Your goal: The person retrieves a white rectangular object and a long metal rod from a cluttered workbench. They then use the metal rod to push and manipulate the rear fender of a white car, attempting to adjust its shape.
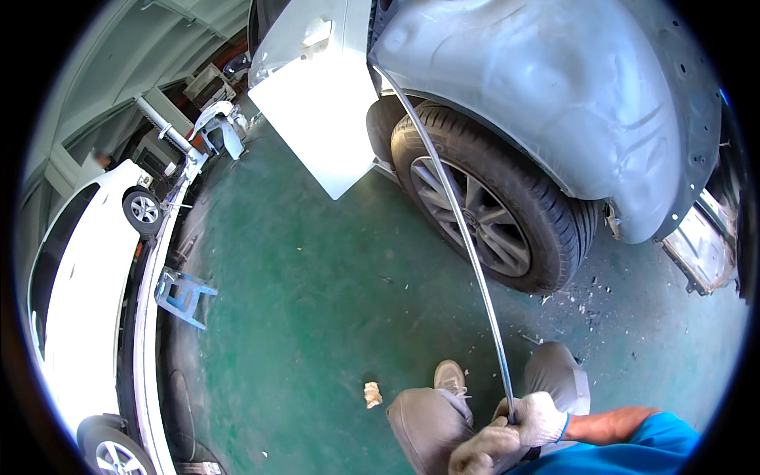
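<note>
A long, slightly curved metal rod (467, 229) slants from the edge between the open white car door (313, 119) and the dented grey rear fender (538, 87) down to my lap. My right hand (541, 418), in a whitish work glove, is closed around its near end. My left hand (484, 447), gloved too, is closed just below and left of the right one, on the rod's lower end; its fingers are partly hidden. Where the far tip meets the body edge is hard to make out. Beneath the rod is the car's wheel (475, 210), with a black tyre.
Green floor (293, 293) lies around my bent knees, with debris beside the tyre and a crumpled beige scrap (372, 394). At left are a blue stool (186, 298) and a white car (83, 293) alongside a long rail. A loose panel (701, 245) leans at the right.
</note>
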`<state>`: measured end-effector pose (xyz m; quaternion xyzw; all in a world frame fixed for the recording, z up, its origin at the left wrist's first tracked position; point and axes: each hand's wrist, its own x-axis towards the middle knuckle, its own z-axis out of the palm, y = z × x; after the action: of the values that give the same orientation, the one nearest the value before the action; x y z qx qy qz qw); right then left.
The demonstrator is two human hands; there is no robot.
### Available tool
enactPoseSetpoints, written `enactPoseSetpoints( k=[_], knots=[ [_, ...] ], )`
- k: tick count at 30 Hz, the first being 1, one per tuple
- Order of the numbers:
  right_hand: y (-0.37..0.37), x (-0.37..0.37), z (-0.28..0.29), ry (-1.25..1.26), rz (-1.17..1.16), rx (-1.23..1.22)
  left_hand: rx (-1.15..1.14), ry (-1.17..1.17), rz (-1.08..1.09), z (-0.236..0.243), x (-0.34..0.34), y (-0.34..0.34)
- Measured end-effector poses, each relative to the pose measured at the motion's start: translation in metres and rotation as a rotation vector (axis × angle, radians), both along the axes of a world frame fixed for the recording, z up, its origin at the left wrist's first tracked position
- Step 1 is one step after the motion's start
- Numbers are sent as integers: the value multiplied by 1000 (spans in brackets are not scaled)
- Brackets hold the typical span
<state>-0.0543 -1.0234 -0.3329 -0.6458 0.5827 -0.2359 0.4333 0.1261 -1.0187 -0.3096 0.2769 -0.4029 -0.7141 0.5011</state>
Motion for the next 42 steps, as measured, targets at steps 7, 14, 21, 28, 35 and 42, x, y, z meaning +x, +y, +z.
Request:
enactPoseSetpoints(
  k=[7,14,21,28,35,42],
  knots=[
    [-2,-5,8,-77,55,56,-315,71,59,1,-27,-4],
    [-5,-1,16,-181,48,149,-105,86,229,-4,-33,23],
    [-4,-4,21,-56,23,159,-119,-44,243,14,-37,16],
    [7,-21,6,112,-54,-17,326,234,-199,18,-27,0],
    [7,-16,21,136,-131,-48,-445,-855,-80,55,-70,-127],
    [8,-14,13,91,-165,-71,-332,-689,-55,43,-95,-165]
  ],
)
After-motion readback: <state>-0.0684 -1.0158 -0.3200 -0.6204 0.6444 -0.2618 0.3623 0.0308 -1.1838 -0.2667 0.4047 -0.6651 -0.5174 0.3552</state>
